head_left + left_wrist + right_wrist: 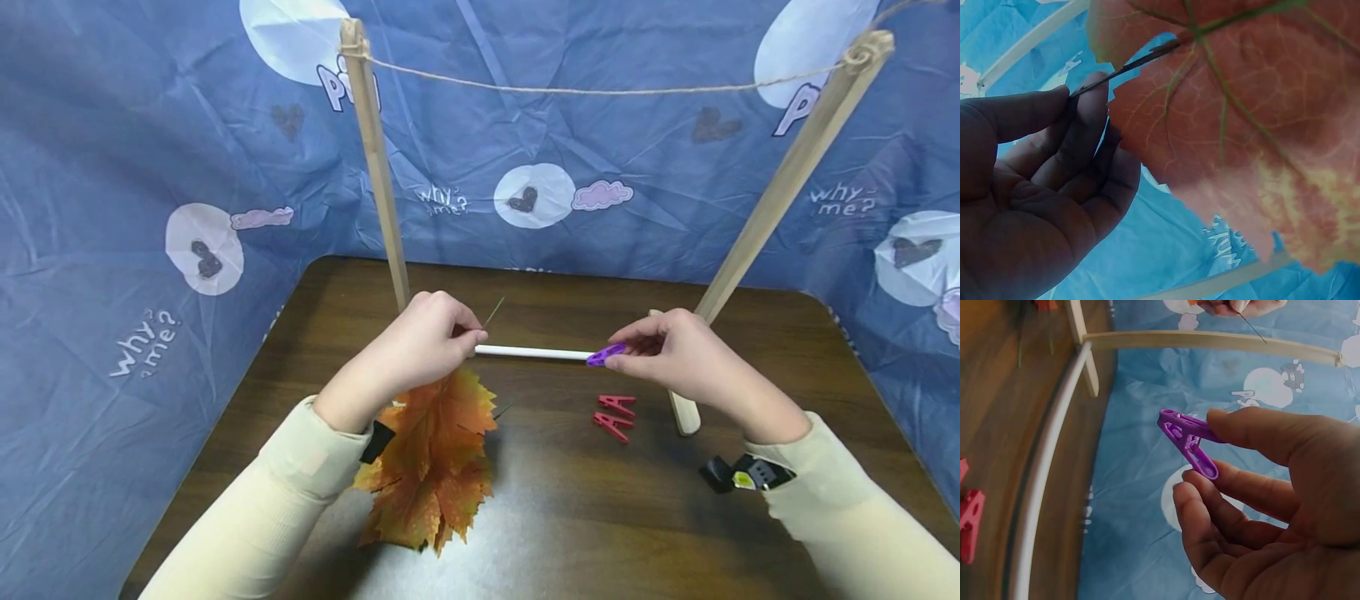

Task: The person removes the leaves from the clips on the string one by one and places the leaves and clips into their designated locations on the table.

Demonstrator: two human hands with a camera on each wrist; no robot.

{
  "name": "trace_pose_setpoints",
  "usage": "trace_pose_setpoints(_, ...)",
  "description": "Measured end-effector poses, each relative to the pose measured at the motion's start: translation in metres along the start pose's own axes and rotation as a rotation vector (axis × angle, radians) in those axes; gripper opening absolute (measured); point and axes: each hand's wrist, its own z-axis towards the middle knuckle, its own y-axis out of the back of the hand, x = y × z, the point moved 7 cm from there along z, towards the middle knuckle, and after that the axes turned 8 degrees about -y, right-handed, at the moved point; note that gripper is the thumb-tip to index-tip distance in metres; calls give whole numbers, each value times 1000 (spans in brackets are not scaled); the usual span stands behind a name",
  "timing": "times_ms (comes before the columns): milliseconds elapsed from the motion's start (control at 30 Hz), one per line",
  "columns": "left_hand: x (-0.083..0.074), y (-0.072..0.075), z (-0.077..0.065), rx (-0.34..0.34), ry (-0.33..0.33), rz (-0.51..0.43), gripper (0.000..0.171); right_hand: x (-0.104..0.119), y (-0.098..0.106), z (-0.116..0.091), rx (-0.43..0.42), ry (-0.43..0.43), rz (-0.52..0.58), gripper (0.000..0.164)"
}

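Note:
My left hand [431, 337] pinches the thin stem of an orange-red maple-like leaf [1241, 112] between thumb and forefinger. The leaf hangs below the hand, over more orange leaves [427, 500] lying on the table. In my right hand [675, 350] is a purple clothespin [1194, 427], held by its two handles between thumb and fingers. Its nose points left, toward the left hand. On the tabletop below the right hand lie two red clothespins [609, 402].
Two wooden posts [381, 175] and a white rod [532, 352] between them form a frame on the brown table [555, 500]. A twine line [525, 89] spans the post tops. Blue printed cloth [465, 150] hangs behind.

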Motion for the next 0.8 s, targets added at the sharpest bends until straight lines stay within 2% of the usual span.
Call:
trace_pose_setpoints(233,5,-7,-3,36,19,17,16,-12,-13,0,73,-21,12,19)
trace_pose_setpoints(367,7,-14,-3,76,18,19,24,-18,-19,-2,98,-36,28,20)
trace_pose_setpoints(567,14,-26,-6,115,83,-35,31,-27,-27,-4,102,-62,9,24)
trace_pose_setpoints(667,17,-30,-7,126,110,-5,32,-30,-32,-5,109,-54,7,25)
trace_pose_setpoints(800,20,-37,-8,147,136,36,33,-35,-40,-7,142,-61,24,18)
